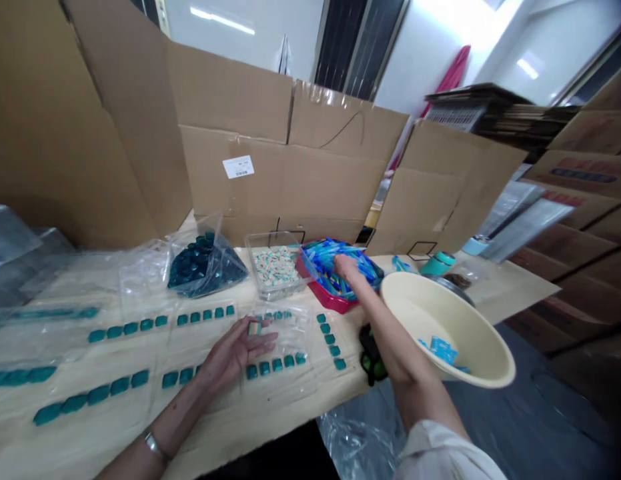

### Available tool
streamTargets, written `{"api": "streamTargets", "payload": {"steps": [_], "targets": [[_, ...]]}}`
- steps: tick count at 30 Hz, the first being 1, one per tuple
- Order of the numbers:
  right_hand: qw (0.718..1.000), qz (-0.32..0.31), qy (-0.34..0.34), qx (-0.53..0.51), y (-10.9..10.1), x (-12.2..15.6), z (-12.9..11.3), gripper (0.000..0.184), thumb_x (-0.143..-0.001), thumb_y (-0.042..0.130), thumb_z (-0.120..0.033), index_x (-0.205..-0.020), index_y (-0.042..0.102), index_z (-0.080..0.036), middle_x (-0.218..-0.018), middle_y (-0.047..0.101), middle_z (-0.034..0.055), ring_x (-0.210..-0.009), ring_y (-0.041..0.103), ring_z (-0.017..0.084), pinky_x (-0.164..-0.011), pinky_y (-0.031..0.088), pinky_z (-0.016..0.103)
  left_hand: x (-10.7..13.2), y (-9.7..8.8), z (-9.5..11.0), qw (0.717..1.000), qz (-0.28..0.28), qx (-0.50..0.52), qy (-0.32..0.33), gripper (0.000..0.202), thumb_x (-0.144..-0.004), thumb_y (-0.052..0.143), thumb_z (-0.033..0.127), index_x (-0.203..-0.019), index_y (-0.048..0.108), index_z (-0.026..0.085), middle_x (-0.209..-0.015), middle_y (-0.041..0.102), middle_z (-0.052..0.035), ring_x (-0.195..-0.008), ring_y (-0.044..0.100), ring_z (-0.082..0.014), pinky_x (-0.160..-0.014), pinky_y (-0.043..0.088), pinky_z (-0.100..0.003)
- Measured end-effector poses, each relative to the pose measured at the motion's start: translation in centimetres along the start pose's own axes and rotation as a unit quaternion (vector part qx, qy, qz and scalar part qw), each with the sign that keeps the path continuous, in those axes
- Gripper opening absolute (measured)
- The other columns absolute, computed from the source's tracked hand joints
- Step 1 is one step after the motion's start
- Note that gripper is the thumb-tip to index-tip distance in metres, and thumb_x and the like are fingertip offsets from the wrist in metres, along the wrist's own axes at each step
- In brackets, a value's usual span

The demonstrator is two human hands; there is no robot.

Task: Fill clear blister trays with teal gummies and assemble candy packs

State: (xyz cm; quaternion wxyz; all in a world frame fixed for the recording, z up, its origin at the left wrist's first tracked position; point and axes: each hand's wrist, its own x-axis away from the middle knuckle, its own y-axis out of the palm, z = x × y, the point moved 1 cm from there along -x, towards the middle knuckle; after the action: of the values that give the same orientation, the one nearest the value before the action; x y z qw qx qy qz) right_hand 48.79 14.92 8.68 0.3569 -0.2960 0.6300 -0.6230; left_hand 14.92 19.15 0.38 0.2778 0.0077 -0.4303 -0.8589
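Note:
My left hand (236,353) is palm up over the middle of the table, holding a small striped block (254,328) by its fingers. Below it lie clear plastic sheets or bags (285,340) with teal square pieces (277,365) set out in short rows. My right hand (346,267) reaches into a red tray (335,301) heaped with thin blue packets (330,252). Its fingers look closed, and what they hold is hidden. Between the hands, a clear box (277,293) contains many small pale pieces with teal marks (274,265).
A clear bag of dark teal pieces (203,267) sits at the back left. On the right, a cream basin (490,347) holds several blue packets (443,349), with a teal-lidded container (438,263) behind it. Cardboard panels (330,177) wall the back; a black-and-green object (373,357) lies near the front edge.

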Motion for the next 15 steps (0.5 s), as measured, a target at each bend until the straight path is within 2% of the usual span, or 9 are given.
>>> {"api": "streamTargets", "payload": {"steps": [2, 4, 6, 8, 11, 15], "targets": [[1.0, 0.001, 0.017, 0.007, -1.1, 2.4, 0.2, 0.013, -0.077, 0.059, -0.014, -0.082, 0.067, -0.005, -0.085, 0.067, 0.0198, -0.082, 0.063, 0.023, -0.067, 0.044, 0.028, 0.1, 0.0, 0.0, 1.0, -0.008, 0.006, 0.003, 0.02, -0.084, 0.052, 0.029, -0.098, 0.054, 0.016, -0.113, 0.061, -0.0118, -0.102, 0.059, -0.0318, -0.093, 0.043, -0.048], [1.0, 0.012, -0.005, -0.009, -2.2, 5.5, -0.2, 0.018, -0.078, 0.056, -0.02, -0.089, 0.067, -0.012, -0.088, 0.068, 0.0134, -0.083, 0.063, 0.021, -0.067, 0.043, 0.026, 0.1, 0.0, -0.1, 1.0, -0.019, 0.009, 0.005, 0.021, -0.085, 0.051, 0.03, -0.099, 0.054, 0.015, -0.113, 0.06, -0.0119, -0.101, 0.06, -0.0318, -0.094, 0.042, -0.049], [0.985, 0.039, -0.127, -0.112, -3.4, 8.9, -1.2, 0.02, -0.079, 0.055, -0.026, -0.09, 0.068, -0.016, -0.082, 0.068, 0.0057, -0.072, 0.062, 0.016, -0.062, 0.042, 0.022, 0.2, 0.0, -0.1, 1.0, -0.027, 0.008, 0.008, 0.022, -0.085, 0.05, 0.031, -0.1, 0.054, 0.016, -0.114, 0.06, -0.0117, -0.1, 0.06, -0.0317, -0.093, 0.042, -0.05], [0.955, 0.042, -0.228, -0.185, -4.2, 12.0, -2.7, 0.021, -0.082, 0.052, -0.027, -0.094, 0.066, -0.017, -0.084, 0.068, 0.0036, -0.072, 0.061, 0.014, -0.063, 0.043, 0.021, 0.3, 0.0, -0.2, 0.999, -0.035, 0.0, 0.01, 0.024, -0.085, 0.049, 0.032, -0.102, 0.054, 0.016, -0.114, 0.059, -0.0118, -0.101, 0.06, -0.0322, -0.091, 0.044, -0.051], [0.938, 0.061, -0.287, -0.186, -3.9, 14.7, -4.8, 0.02, -0.083, 0.052, -0.024, -0.096, 0.065, -0.017, -0.092, 0.065, 0.0061, -0.081, 0.06, 0.015, -0.07, 0.043, 0.023, 0.5, 0.1, -0.2, 0.999, -0.05, -0.018, 0.01, 0.023, -0.086, 0.048, 0.031, -0.103, 0.055, 0.016, -0.114, 0.059, -0.012, -0.102, 0.059, -0.0332, -0.088, 0.045, -0.052], [0.952, 0.065, -0.274, -0.122, -2.2, 16.1, -6.8, 0.018, -0.085, 0.05, -0.022, -0.096, 0.064, -0.017, -0.091, 0.063, 0.0072, -0.085, 0.059, 0.017, -0.071, 0.043, 0.024, 0.8, 0.6, -0.4, 0.998, -0.054, -0.038, 0.006, 0.023, -0.087, 0.047, 0.03, -0.104, 0.056, 0.017, -0.115, 0.059, -0.0119, -0.104, 0.058, -0.0329, -0.088, 0.046, -0.052]]}}
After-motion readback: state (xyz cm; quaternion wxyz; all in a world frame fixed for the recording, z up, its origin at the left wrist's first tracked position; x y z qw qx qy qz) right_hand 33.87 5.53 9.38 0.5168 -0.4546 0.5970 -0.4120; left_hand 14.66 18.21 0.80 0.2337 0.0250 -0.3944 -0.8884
